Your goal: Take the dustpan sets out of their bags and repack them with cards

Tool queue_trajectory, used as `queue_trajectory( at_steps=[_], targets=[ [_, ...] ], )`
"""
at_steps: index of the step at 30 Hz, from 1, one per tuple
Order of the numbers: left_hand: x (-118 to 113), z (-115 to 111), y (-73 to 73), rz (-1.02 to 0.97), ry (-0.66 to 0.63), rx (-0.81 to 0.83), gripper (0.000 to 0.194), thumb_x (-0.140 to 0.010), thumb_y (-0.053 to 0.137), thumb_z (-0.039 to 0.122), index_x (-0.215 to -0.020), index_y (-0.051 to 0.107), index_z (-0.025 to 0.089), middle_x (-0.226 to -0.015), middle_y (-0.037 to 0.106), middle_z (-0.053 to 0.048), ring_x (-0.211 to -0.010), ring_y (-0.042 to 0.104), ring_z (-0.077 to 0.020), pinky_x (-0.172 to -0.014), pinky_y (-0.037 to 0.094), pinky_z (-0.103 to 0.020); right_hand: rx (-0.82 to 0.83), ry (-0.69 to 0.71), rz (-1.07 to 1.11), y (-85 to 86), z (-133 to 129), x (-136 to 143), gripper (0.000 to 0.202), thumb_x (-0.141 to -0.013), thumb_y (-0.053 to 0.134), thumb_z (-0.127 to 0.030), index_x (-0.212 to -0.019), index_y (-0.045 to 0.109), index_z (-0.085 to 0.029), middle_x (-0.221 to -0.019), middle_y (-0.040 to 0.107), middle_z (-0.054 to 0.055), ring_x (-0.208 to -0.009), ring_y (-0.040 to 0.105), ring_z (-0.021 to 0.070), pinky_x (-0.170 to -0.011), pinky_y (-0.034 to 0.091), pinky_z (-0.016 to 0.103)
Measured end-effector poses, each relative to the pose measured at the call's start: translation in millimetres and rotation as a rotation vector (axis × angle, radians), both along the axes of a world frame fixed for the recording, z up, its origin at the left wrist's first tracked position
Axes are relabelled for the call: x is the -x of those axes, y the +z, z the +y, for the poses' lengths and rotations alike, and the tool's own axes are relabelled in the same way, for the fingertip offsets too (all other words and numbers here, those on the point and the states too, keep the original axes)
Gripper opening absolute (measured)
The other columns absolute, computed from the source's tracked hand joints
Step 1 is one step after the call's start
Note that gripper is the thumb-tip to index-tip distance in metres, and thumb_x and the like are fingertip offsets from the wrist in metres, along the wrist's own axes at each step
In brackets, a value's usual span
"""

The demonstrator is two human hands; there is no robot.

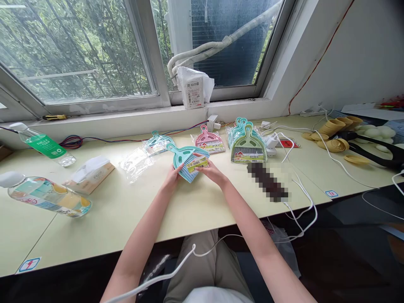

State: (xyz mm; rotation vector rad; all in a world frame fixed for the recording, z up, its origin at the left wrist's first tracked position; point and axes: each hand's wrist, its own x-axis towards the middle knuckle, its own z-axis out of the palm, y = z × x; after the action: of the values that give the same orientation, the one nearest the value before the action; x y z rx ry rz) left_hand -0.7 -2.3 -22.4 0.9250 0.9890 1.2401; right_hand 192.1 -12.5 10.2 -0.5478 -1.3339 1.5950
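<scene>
A teal mini dustpan-and-brush set [179, 155] is held tilted just above the table in both hands. My left hand [172, 176] is closed on its lower left edge. With my right hand [211, 171] I grip the right side, where the yellow and white label [197, 164] lies across the bristles. Behind it are another teal set [158, 139] and a pink set [208, 138] in clear wrap. To the right stands a green set [248, 145], leaning against several teal sets [232, 134]. Crumpled clear plastic [136, 164] lies left of my hands.
On the left are a tissue box [97, 174], a green-labelled bottle [47, 145] and a bottle lying down [50, 195]. White cables [299, 181] run across the right side, near a pixelated dark object [267, 182]. A tissue pack [194, 90] stands on the windowsill.
</scene>
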Motion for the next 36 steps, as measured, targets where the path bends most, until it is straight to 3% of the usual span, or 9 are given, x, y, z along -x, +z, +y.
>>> queue_trajectory(
  at_steps=[3, 8, 10, 15, 20, 25, 31, 34, 36],
  targets=[
    [-4.4, -3.6, 0.4, -0.019, -0.051, -0.039, 0.057, -0.07, 0.074, 0.043, -0.118, 0.054, 0.02, -0.114, 0.064, -0.01, -0.092, 0.066, -0.0249, -0.069, 0.058, -0.033, -0.06, -0.057, -0.133, -8.3, 2.9, 8.2, 0.052, -0.068, 0.074, -0.034, -0.117, 0.059, -0.025, -0.107, 0.065, 0.003, -0.103, 0.06, 0.0206, -0.091, 0.049, 0.035],
    [-5.1, -5.4, 1.9, -0.016, -0.061, -0.064, 0.063, -0.068, 0.074, 0.048, -0.12, 0.051, 0.02, -0.115, 0.062, -0.011, -0.09, 0.066, -0.0244, -0.067, 0.058, -0.034, -0.355, -0.444, -0.468, -23.4, 11.5, 14.8, 0.031, -0.076, 0.064, -0.026, -0.106, 0.062, -0.025, -0.108, 0.063, 0.003, -0.099, 0.058, 0.0197, -0.09, 0.046, 0.035],
    [-5.1, -5.2, 1.8, -0.016, -0.054, -0.058, 0.063, -0.068, 0.074, 0.05, -0.118, 0.051, 0.019, -0.114, 0.062, -0.012, -0.088, 0.065, -0.0238, -0.066, 0.057, -0.034, -0.444, -0.514, -0.591, -26.6, 12.7, 15.1, 0.029, -0.077, 0.062, -0.022, -0.106, 0.062, -0.025, -0.106, 0.062, 0.004, -0.098, 0.057, 0.0201, -0.09, 0.046, 0.036],
    [-5.4, -4.7, 0.0, 0.052, -0.054, -0.063, 0.071, -0.06, 0.082, 0.036, -0.121, 0.05, 0.021, -0.113, 0.063, -0.01, -0.093, 0.063, -0.0252, -0.067, 0.056, -0.032, -0.435, -0.469, -0.664, -30.6, 14.7, 10.7, 0.043, -0.073, 0.068, -0.023, -0.114, 0.056, -0.028, -0.113, 0.059, 0.004, -0.104, 0.056, 0.022, -0.089, 0.046, 0.037],
    [-5.8, -5.8, 0.7, 0.083, -0.026, -0.069, 0.074, -0.057, 0.083, 0.029, -0.122, 0.049, 0.021, -0.111, 0.063, -0.008, -0.1, 0.061, -0.0274, -0.071, 0.056, -0.034, -0.199, -0.313, -0.486, -29.7, 17.8, 5.0, 0.059, -0.07, 0.072, -0.038, -0.123, 0.049, -0.027, -0.101, 0.06, 0.003, -0.093, 0.059, 0.0193, -0.082, 0.049, 0.033],
    [-5.5, -7.7, 4.1, 0.126, -0.04, -0.05, 0.071, -0.058, 0.082, 0.029, -0.121, 0.05, 0.022, -0.113, 0.062, -0.008, -0.101, 0.061, -0.029, -0.072, 0.056, -0.037, -0.096, -0.34, -0.349, -23.3, 17.7, -0.5, 0.058, -0.071, 0.07, -0.038, -0.123, 0.048, -0.027, -0.099, 0.056, 0.001, -0.09, 0.056, 0.0175, -0.078, 0.048, 0.03],
    [-4.5, -6.8, 2.0, 0.131, -0.022, -0.06, 0.07, -0.058, 0.081, 0.029, -0.12, 0.05, 0.023, -0.116, 0.062, -0.009, -0.102, 0.061, -0.0281, -0.081, 0.054, -0.043, -0.343, -0.666, -0.799, -15.8, 14.9, -5.5, 0.028, -0.069, 0.069, -0.026, -0.097, 0.062, -0.028, -0.107, 0.058, 0.004, -0.107, 0.049, 0.0255, -0.093, 0.037, 0.042],
    [-3.7, -5.1, -2.0, 0.136, -0.007, -0.079, 0.068, -0.059, 0.081, 0.028, -0.119, 0.05, 0.022, -0.115, 0.061, -0.009, -0.104, 0.06, -0.0278, -0.083, 0.053, -0.043, -0.414, -0.621, -0.908, -11.0, 12.9, -7.6, 0.021, -0.07, 0.071, -0.033, -0.088, 0.061, -0.026, -0.098, 0.063, 0.002, -0.101, 0.054, 0.0243, -0.095, 0.033, 0.041],
    [-3.0, -3.8, -4.9, 0.125, 0.001, -0.103, 0.067, -0.061, 0.08, 0.029, -0.12, 0.049, 0.022, -0.115, 0.061, -0.009, -0.104, 0.06, -0.0276, -0.084, 0.053, -0.042, -0.305, -0.57, -0.834, -8.1, 12.6, -9.9, 0.021, -0.074, 0.067, -0.043, -0.082, 0.06, -0.025, -0.084, 0.065, 0.0, -0.089, 0.058, 0.0221, -0.087, 0.037, 0.036]
  ],
)
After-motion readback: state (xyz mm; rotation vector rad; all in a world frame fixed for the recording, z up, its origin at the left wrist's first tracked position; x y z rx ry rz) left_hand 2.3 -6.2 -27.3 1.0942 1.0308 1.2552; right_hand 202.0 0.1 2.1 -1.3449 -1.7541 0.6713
